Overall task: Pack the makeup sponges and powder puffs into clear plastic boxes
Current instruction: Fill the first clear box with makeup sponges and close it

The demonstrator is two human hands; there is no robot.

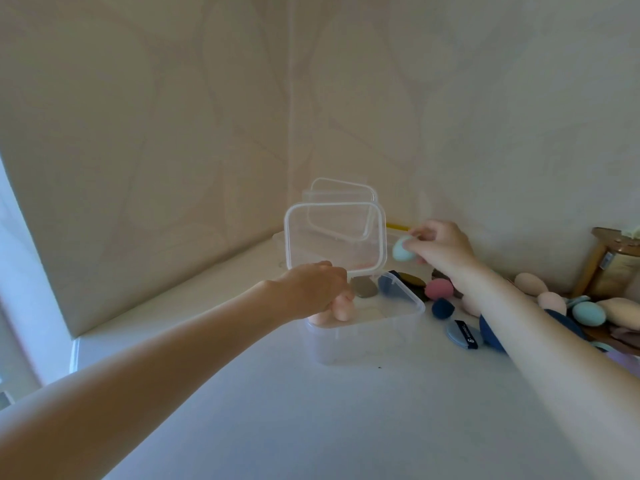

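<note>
Right now the left hand (311,289) reaches into the clear rectangular plastic box (367,327) on the white worktop (311,410), fingers curled round a peach-coloured egg-shaped makeup sponge (341,308) at the box's near-left corner. That box's transparent hinged lid (334,237) stands upright behind the hand. A grey powder puff (363,288) and a navy powder puff (388,284) lean at the back of the box. The right hand (440,247) hovers just right of the lid, pinching a pale mint-green egg-shaped sponge (403,249) between fingertips and thumb. A second clear plastic box with its lid raised (341,202) sits behind the first, near the wall corner. To the right lies a loose heap of sponges and puffs: a pink round sponge (439,289), a dark blue sponge (442,308), a light blue flat puff with a dark ribbon strap (462,332), a teal egg sponge (588,315) and beige sponges (530,283). A wooden stand (602,261) rises at the far right.
</note>
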